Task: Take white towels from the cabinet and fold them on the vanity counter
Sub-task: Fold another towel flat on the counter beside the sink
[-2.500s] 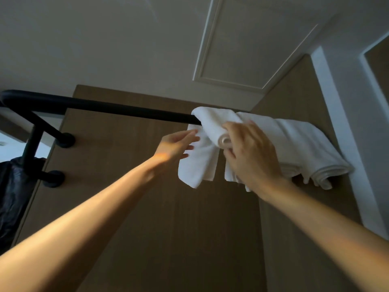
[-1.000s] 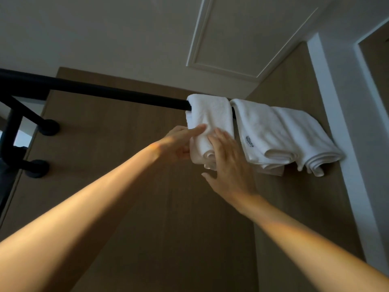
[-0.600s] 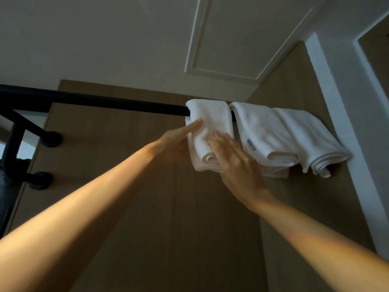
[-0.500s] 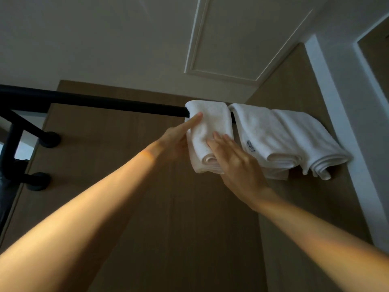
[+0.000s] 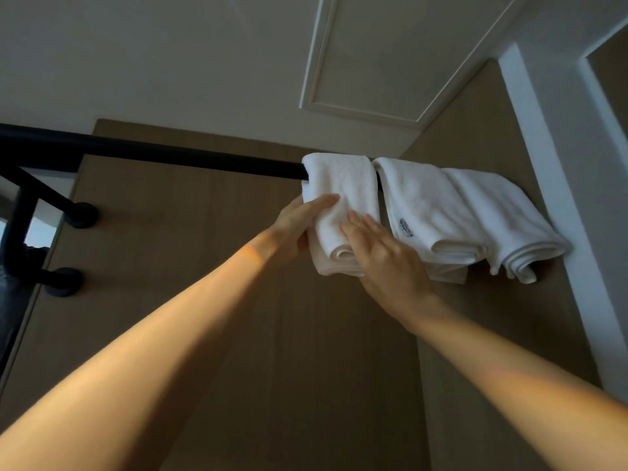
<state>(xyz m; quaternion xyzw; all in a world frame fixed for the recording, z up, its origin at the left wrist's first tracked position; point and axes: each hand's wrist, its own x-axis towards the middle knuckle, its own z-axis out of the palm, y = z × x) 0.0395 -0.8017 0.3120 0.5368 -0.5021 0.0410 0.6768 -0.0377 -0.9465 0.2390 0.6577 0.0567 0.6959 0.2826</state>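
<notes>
A folded white towel point(image 5: 343, 195) hangs doubled over a black rail point(image 5: 170, 158) just right of the frame's centre, with its rolled lower edge pointing down. The left hand point(image 5: 292, 226) pinches this towel at its left edge: one digit lies across the front of the cloth and the rest of the hand is tucked behind the edge, where the fingers are hidden. The right hand point(image 5: 387, 263) lies on the lower front of the same towel with its fingers straight and close together, pressed flat on the cloth, and its palm covers the bottom right corner.

Just right of it, a second towel point(image 5: 421, 205) hangs over the same rail and carries a small dark logo point(image 5: 406, 227) near its left edge. A third towel point(image 5: 503, 212) overlaps that one on the far side, its layered folds showing at the lower end.

The rail runs from the left edge of the frame to the towels. Two round black wall mounts point(image 5: 81, 215) fix its frame to a brown wooden wall point(image 5: 204, 249). A white ceiling with a framed hatch point(image 5: 390, 56) fills the upper part, and a white door frame point(image 5: 550, 198) runs down the right side.
</notes>
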